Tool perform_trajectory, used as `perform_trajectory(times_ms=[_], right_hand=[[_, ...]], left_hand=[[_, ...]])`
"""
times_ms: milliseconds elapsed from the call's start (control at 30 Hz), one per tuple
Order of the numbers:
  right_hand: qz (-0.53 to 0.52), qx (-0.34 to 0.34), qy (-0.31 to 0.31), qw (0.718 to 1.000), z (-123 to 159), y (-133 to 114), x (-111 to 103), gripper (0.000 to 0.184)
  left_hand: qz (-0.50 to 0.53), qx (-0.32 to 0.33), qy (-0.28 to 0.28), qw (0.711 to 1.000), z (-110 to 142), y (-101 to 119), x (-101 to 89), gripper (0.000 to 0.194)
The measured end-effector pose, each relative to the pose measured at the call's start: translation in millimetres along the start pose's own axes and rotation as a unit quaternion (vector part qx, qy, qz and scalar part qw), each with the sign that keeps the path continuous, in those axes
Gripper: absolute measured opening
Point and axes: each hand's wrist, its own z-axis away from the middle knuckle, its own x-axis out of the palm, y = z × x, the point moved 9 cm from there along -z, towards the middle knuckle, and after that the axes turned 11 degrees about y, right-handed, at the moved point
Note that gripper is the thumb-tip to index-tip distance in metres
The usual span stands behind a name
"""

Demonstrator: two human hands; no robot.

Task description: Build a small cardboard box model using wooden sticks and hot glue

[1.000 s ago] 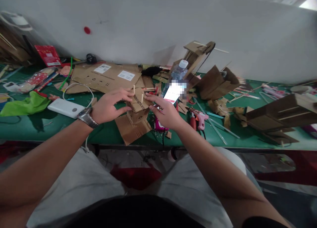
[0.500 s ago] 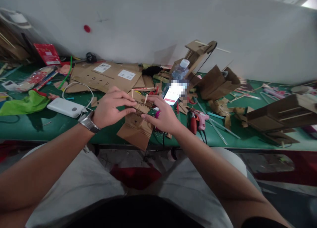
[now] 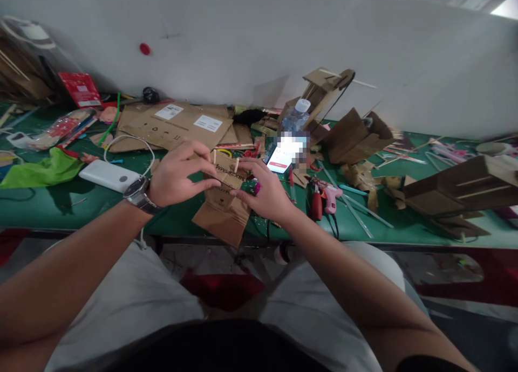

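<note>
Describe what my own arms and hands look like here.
Your left hand and right hand are gloveless. A silver-toned, metal-looking watch circles the left wrist; the right wrist is bare. A black sleeve shows on the right upper arm.

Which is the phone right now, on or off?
On: the phone has a bright white screen with a red bar near its bottom.
</note>
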Motion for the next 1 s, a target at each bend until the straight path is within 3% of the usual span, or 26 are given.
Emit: perform_trajectory(times_ms=[100, 167, 233, 300, 433, 633, 700, 800, 900, 1000], right_hand=[[-0.022, 0.002, -0.003, 1.0, 0.4, -0.3, 1.3, 0.053], [-0.036, -0.002, -0.013, 0.999, -0.1, -2.0, 3.7, 0.053], [-0.044, -0.011, -0.028, 0.999, -0.8, -4.0, 6.6, 0.051], [-0.042, -0.012, -0.038, 0.998, -1.7, -3.9, 8.3, 0.05], [-0.019, 0.025, -0.021, 0.999, -2.4, 7.2, 4.8, 0.055], [0.003, 0.041, -0.009, 0.999, -6.2, 14.7, -8.8, 0.056], [0.018, 0.034, -0.016, 0.999, -12.5, 11.4, -23.5, 0.054], [0.06, 0.015, -0.008, 0.998, -22.9, 4.3, -62.5, 0.036], [0.087, 0.075, 0.06, 0.992, -24.1, 15.3, -119.1, 0.026], [0.13, 0.125, 0.119, 0.976, -10.6, 35.8, -168.3, 0.027]], left_hand=[[0.047, -0.107, -0.011, 0.993, 7.2, -25.4, 2.9, 0.077], [0.108, -0.179, -0.089, 0.974, 16.9, -39.7, 17.8, 0.103], [0.138, -0.214, -0.172, 0.952, 25.7, -44.7, 30.6, 0.098], [0.129, -0.209, -0.198, 0.949, 26.2, -44.5, 32.2, 0.081], [0.068, -0.207, -0.155, 0.964, 19.8, -47.5, 22.7, 0.069], [0.028, -0.216, -0.15, 0.964, 27.7, -54.3, 24.5, 0.083], [0.023, -0.206, -0.149, 0.967, 28.6, -52.8, 24.9, 0.079], [0.033, -0.193, -0.119, 0.973, 25.8, -47.1, 21.6, 0.074], [0.05, -0.18, -0.107, 0.977, 24.4, -40.1, 22.9, 0.076], [0.057, -0.191, -0.138, 0.97, 28.7, -39.7, 31.2, 0.069]])
